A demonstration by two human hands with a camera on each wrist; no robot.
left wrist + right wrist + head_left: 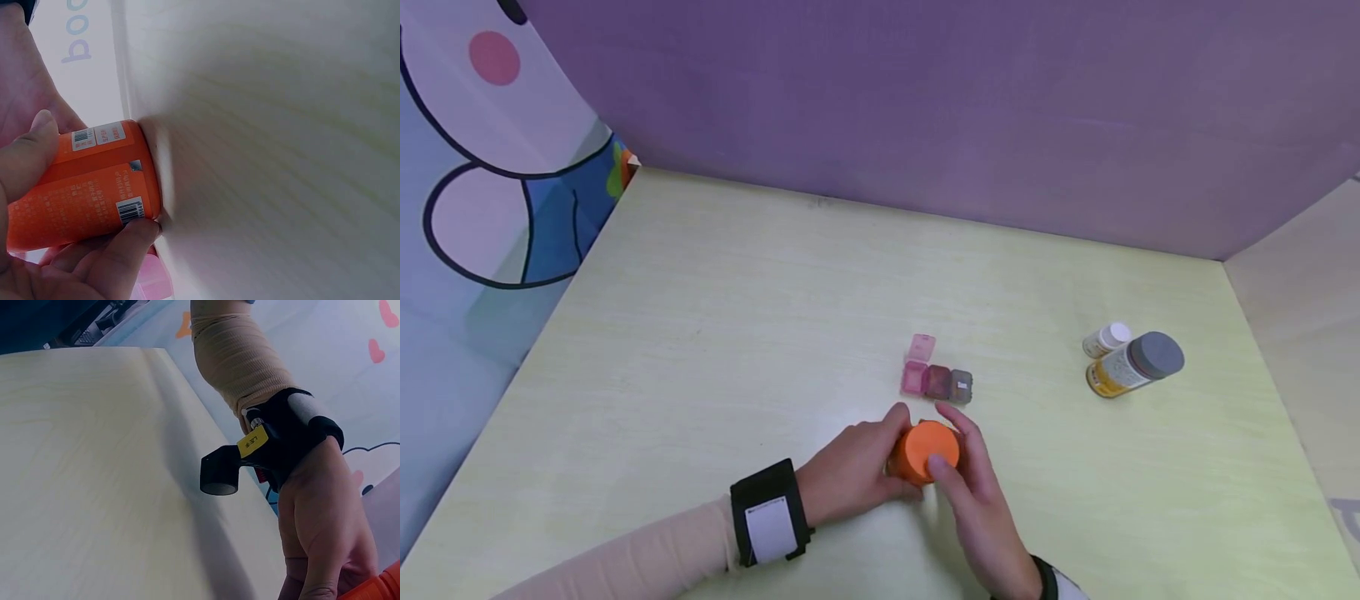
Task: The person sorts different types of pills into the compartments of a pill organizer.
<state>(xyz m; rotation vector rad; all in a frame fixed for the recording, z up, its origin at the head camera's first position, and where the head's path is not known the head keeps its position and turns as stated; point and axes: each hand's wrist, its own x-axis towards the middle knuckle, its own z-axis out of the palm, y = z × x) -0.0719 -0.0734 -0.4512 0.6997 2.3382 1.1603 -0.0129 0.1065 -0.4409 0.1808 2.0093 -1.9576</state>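
An orange bottle (94,187) with a flat orange cap (929,446) stands on the table, its printed label and barcodes showing in the left wrist view. My left hand (861,467) grips the bottle from the side, thumb and fingers around its body. Over the cap is the thumb of my right hand (981,492), while its index finger reaches loosely along the cap's far right side. Just beyond the bottle lies a small pill box (937,382) of pink, dark red and grey compartments, with the pink lid raised.
To the right, a small white-capped bottle (1107,340) stands beside a larger bottle with a grey cap (1156,355). A purple panel (925,108) rises along the back of the table (737,292). A cartoon-printed cloth (482,225) hangs at the left, a pale panel at the right.
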